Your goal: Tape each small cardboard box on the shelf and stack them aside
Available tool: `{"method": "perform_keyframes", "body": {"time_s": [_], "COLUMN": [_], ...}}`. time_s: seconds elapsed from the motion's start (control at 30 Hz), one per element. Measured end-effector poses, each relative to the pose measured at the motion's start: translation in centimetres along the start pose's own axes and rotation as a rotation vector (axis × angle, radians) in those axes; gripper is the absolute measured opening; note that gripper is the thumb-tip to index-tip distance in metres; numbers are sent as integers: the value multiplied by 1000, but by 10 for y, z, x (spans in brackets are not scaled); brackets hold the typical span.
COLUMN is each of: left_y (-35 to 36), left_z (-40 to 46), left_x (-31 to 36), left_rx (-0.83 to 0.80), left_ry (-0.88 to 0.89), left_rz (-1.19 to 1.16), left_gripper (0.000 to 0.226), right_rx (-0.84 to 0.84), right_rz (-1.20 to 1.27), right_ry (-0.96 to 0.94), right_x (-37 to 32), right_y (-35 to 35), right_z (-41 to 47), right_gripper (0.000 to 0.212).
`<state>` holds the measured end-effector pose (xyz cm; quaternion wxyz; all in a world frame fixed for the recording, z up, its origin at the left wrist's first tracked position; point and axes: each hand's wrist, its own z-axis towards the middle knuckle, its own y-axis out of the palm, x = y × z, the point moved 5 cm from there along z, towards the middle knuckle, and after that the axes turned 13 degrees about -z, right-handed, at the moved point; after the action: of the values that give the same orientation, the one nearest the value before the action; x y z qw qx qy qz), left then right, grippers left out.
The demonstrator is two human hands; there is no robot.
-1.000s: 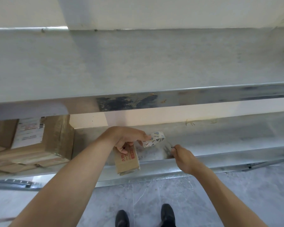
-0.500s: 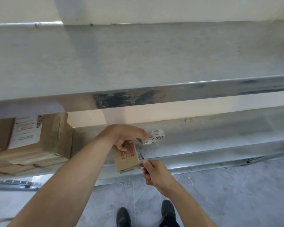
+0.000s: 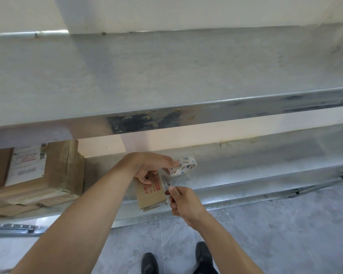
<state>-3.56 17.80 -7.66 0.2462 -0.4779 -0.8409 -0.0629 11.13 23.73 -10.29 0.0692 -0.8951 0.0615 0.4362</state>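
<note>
A small cardboard box (image 3: 151,192) with red print on its top is held at the front edge of the lower metal shelf (image 3: 246,175), its near end jutting past the rim. The left hand (image 3: 149,167) is curled over the far end of the box, while a roll of printed packing tape (image 3: 184,166) is pinched between the thumb and fingers of the same hand, just right of the box. A strip of tape is drawn from the roll down along the right edge of the box. The right hand (image 3: 183,202) is closed around a small blade or cutter (image 3: 167,183), of which only the tip is seen, set against the tape strip beside the box. To the left on the same shelf, a stack of larger taped cardboard parcels (image 3: 38,175) is seen, the top one bearing a white shipping label (image 3: 28,163). Below, black shoes (image 3: 203,256) are seen on a grey tiled floor (image 3: 285,234).
</note>
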Motion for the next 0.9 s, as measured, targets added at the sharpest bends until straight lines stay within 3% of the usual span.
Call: {"method": "perform_keyframes", "body": {"time_s": [0.13,0.5,0.9], "left_y": [0,0,2], "left_z": [-2,-3,-10], "left_x": [0,0,2], "left_rx": [-23,-20,-15], "left_ry": [-12,-15,8], "left_rz": [11,3,-12], "left_gripper": [40,23,23], "right_rx": [15,15,102], "right_rz": [13,77,4], "right_ry": [-7,16,38], "right_x": [-3,-4,-4], "right_y": [1,2,2], "right_z": [4,11,12], "right_gripper": [32,28,31]}}
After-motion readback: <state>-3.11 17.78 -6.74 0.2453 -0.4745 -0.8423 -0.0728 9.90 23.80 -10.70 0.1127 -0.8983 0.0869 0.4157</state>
